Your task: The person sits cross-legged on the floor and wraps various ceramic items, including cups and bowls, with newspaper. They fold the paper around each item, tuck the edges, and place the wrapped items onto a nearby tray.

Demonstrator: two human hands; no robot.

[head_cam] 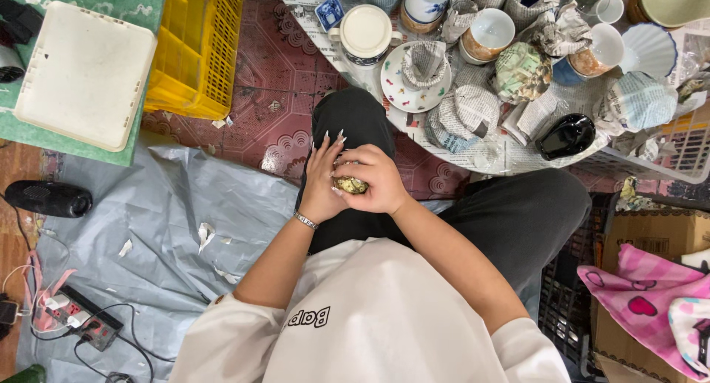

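- My left hand [323, 182] and my right hand [372, 177] are pressed together over my lap, on the near side of the newspaper sheet [510, 150]; both are curled tight around a small paper-wrapped bundle [350, 185]
- My fingers are almost fully closed on it; only a little crumpled bit peeks out between my palms
- I think the bundle is light and the paper is soft and crinkly; there may be something hard and easy to break inside, but I cannot see it
- I would hold it with my whole palms all around, not pinch one corner, since the paper could rip or slip
- On the newspaper sheet sit lots of cups and dishes; a white mug with a lid [364, 33] at its left end, a spotted plate [414, 83] with a wrapped lump on it, a brown-rimmed cup [488, 34] further back, and a shiny black dish [566, 137] at the near edge
- More wrapped lumps lie among them, all close together, so it is easy to bump one
- Left of the newspaper sheet is a yellow crate [198, 50]; further left is a white tray [85, 72]
- Near and left of the sheet a grey plastic sheet [170, 228] covers the floor, with paper scraps, a black speaker [48, 198] and a power strip [81, 320]
- Near and right of the sheet is a pink cloth [651, 309] on a cardboard box [651, 231]
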